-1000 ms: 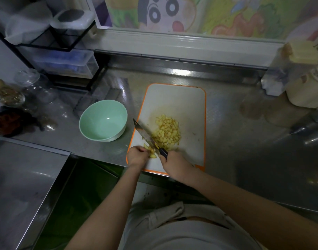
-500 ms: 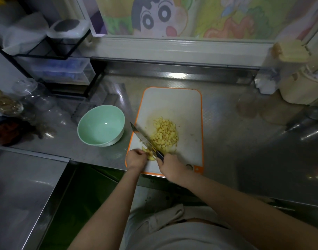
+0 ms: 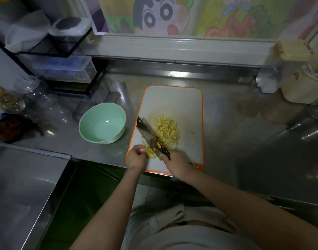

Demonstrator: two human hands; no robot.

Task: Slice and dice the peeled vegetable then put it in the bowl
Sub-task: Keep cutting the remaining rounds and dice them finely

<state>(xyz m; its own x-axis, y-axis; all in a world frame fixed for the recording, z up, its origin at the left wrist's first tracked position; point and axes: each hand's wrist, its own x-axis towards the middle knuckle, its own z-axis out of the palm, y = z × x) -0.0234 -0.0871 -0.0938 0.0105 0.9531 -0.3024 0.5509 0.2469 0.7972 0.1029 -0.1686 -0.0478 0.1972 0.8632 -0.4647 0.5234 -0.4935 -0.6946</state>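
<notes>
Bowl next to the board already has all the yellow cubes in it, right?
Not quite. The bowl does sit next to the board, but the head view shows it empty. The yellow cubes lie in a pile on the board.

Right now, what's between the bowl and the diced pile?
Head view: the knife, gripped by the right hand, above the board's left edge.
</notes>
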